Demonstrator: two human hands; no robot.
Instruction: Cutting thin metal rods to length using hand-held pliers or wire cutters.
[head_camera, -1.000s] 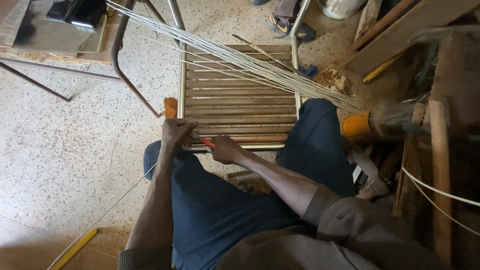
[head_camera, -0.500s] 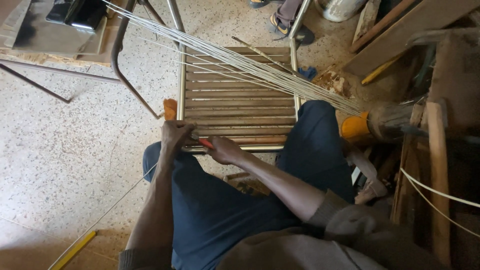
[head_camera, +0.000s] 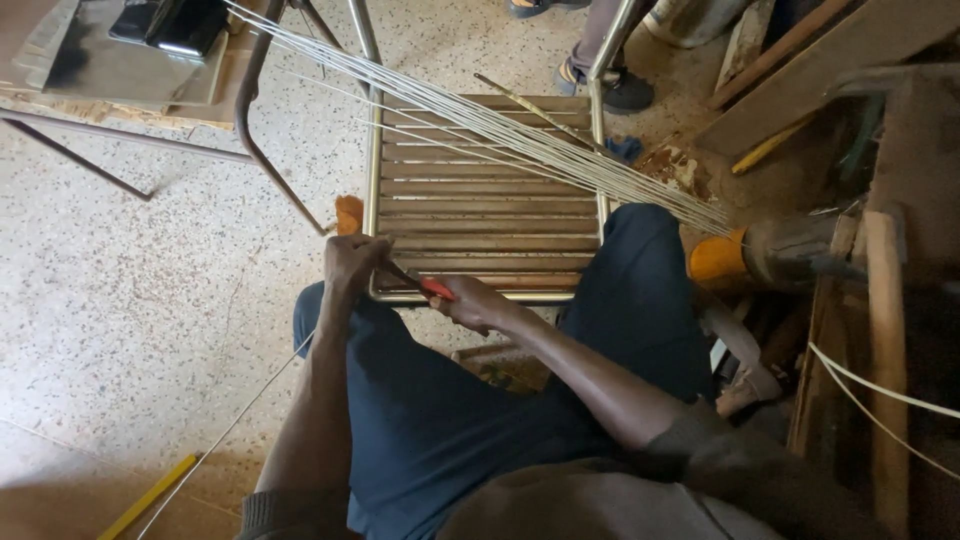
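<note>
Hands meet at the near rail of the metal-framed seat with brown woven slats (head_camera: 480, 200), which lies flat on the speckled floor (head_camera: 130, 300) just beyond your knees. Your left hand (head_camera: 352, 262) is curled shut over the near left corner of that frame, its grip closed on the rail or on a strand there; which one I cannot tell. Your right hand (head_camera: 475, 303) sits just to the right of it, its grip wrapped around the red-handled tool (head_camera: 425, 286). The tool's long axis runs from your right hand leftward and slightly far, its tip reaching toward your left hand. A bundle of pale thin cane strands (head_camera: 520, 135) crosses the seat diagonally, far left to right.
</note>
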